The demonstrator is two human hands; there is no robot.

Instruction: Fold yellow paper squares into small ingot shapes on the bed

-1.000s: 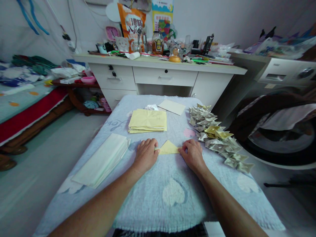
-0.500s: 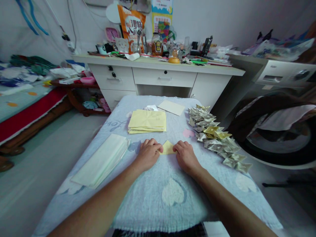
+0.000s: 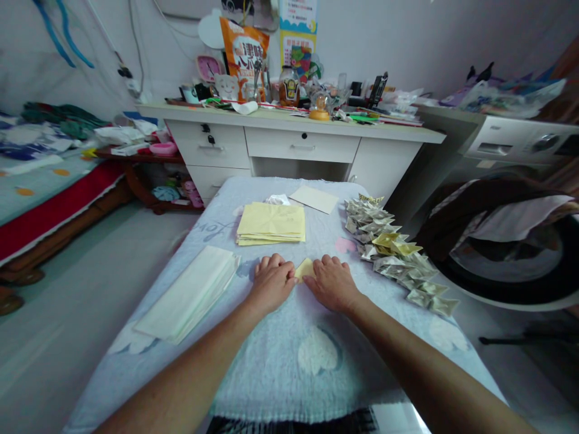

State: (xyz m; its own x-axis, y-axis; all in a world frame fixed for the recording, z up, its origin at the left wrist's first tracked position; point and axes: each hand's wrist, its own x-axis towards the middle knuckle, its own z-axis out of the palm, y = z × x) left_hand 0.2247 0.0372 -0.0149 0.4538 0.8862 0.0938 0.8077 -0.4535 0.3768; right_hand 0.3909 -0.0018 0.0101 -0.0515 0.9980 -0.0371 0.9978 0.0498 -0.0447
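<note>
A small folded piece of yellow paper [image 3: 304, 269] lies on the cloth-covered table between my two hands. My left hand [image 3: 273, 279] is closed, pinching the paper's left side between thumb and fingers. Over the right part of the paper rests my right hand [image 3: 333, 281], its thumb pressing on the paper and its fingers curled on the far side. Beyond them lies a stack of yellow paper sheets [image 3: 271, 223]. A pile of long, pale folded paper [image 3: 190, 294] is left of my left hand. Rows of folded paper pieces [image 3: 393, 253], mostly grey with some yellow, stand at the right.
The table wears a light blue cloth [image 3: 266, 374]. A cream card [image 3: 314, 199] and a crumpled white bit [image 3: 277, 199] lie at its far side. Behind stands a cluttered white desk [image 3: 303, 144]; a washing machine [image 3: 511, 144] is at the right, a bed [image 3: 54, 187] at the left.
My right hand has moved slightly left over the paper, its thumb now pressing down, so less of the paper shows. The left hand keeps its pinch. The view has shifted a little.
</note>
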